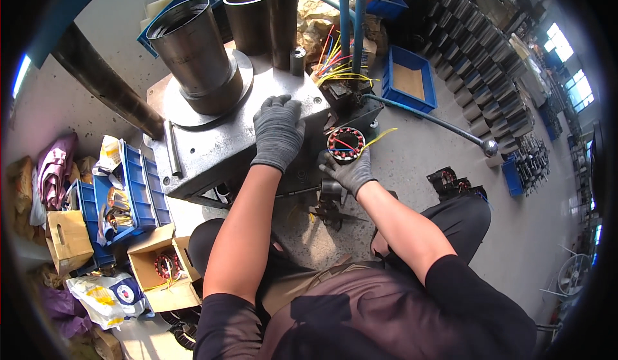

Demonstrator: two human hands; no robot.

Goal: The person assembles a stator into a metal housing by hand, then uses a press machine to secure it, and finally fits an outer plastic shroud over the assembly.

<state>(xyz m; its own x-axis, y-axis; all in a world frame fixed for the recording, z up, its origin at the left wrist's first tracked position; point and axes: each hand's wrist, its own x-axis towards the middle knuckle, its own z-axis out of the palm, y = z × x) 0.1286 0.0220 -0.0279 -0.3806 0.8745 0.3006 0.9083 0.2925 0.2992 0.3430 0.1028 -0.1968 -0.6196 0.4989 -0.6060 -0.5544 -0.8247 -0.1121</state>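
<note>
My left hand point(278, 132), in a grey knit glove, rests on the top plate point(241, 118) of a metal press, its fingers loosely laid on the surface and holding nothing. To its left a dark steel cylinder point(196, 57) stands on a round base on that plate. In front of the press's right side, my right hand point(353, 170), gloved too, grips a motor stator point(332, 143) from below. Red and dark windings line the stator's ring, and yellow, red and blue leads come out of it. The undersides of my right fingers are partly hidden.
A second cylinder point(248, 12) and a thick column point(281, 18) stand behind. A ball-ended lever point(438, 120) reaches right. Blue bins point(134, 186) and a cardboard box point(162, 266) are at left. A blue tray point(410, 80) and stacked metal cylinders point(479, 64) fill the right.
</note>
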